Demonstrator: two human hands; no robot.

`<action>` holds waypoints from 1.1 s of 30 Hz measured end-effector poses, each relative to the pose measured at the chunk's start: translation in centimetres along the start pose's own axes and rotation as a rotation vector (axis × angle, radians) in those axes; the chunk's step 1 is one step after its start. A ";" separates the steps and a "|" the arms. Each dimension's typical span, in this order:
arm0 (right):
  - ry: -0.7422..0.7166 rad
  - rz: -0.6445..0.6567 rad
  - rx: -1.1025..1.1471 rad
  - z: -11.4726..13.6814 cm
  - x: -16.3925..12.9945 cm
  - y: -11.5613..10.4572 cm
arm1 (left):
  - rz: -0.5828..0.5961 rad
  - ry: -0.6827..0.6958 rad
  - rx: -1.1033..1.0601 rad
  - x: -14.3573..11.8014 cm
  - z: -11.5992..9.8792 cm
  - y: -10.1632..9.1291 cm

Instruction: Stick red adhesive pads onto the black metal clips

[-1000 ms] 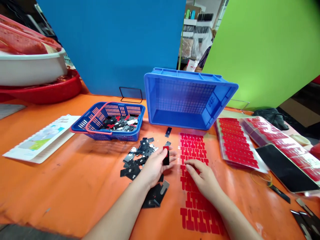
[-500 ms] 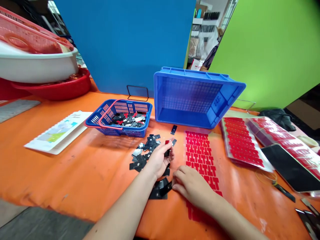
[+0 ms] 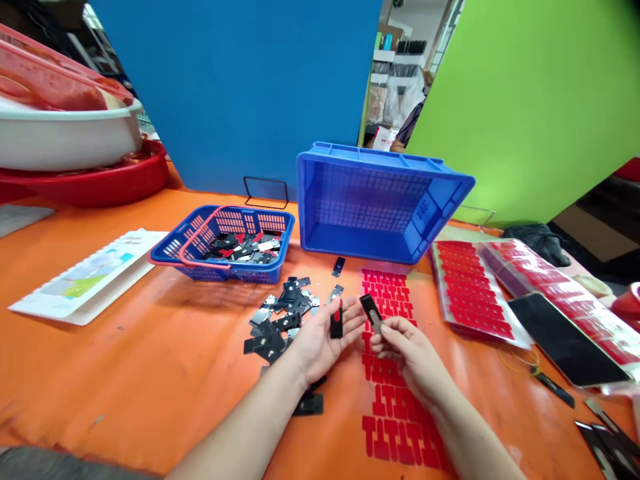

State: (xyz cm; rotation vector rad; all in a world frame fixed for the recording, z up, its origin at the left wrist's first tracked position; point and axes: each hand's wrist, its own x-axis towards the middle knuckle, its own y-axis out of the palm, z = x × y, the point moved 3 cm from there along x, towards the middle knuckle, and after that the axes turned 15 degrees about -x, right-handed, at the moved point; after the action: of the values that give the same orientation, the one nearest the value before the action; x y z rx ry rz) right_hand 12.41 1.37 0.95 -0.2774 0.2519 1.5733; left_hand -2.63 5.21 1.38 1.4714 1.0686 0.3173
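Note:
My left hand is palm up, fingers stretched out, with a small black plate bearing a red T-shaped piece held across its palm by the thumb. Just right of it, my right hand pinches another small black plate by its lower end, raised at a tilt. Beneath the hands lies a clear sheet with rows of red T-shaped pieces. A loose pile of black and silvery plates spreads left of my left hand, partly hidden by that forearm.
A blue basket with a pink handle holds similar plates. A blue crate lies on its side behind. Stacked red sheets, a dark phone-like slab and a cutter lie at right. A folded white card is at left.
My right hand has lifted from the near plates, bringing one up beside my left hand. My left hand has turned and spread its fingers, showing the plate with red.

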 end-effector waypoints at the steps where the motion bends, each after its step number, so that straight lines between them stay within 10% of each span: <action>1: 0.010 0.000 0.013 0.0 0.0 0.2 | -0.008 0.009 0.032 0.1 0.2 -0.1; 14: -0.071 0.076 -0.094 -0.1 0.0 -0.2 | -0.067 0.165 0.448 0.4 1.6 0.1; 20: -0.231 0.007 -0.581 2.7 -0.4 -1.6 | -0.106 0.112 0.502 0.0 0.7 0.3; 25: -0.296 0.099 -0.921 5.4 -0.7 -1.4 | 0.096 -0.016 0.760 -0.6 1.5 0.6; 33: -0.315 -0.088 -1.111 2.9 -2.7 -1.9 | -0.093 0.044 0.369 -0.2 0.8 -0.2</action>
State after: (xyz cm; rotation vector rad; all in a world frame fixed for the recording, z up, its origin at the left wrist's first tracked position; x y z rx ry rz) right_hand 14.32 -0.18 4.56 -0.8640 -0.9034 1.5041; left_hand -2.20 4.49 1.10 1.7391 1.2760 0.0876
